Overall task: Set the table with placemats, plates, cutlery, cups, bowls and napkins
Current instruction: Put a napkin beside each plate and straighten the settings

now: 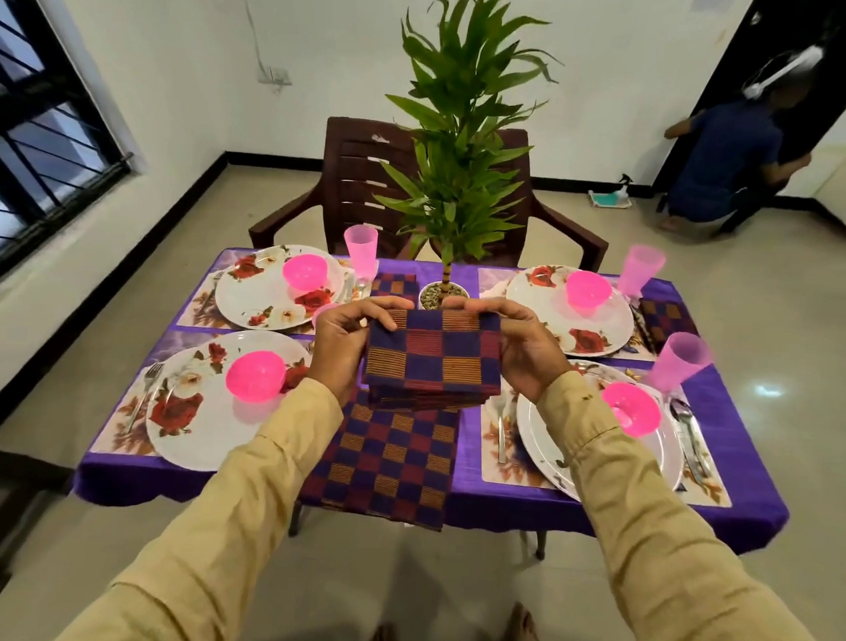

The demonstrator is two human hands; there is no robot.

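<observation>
Napkin step in hand: folded checked napkin (433, 360) pinched at top corners by left hand (341, 338) and right hand (518, 345), above table (748, 435) centre. Next, likely: laying beside near-left plate (218, 447).

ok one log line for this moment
left hand: grips napkin stack | right hand: grips napkin stack | napkin stack: above table, not yet placed
</observation>
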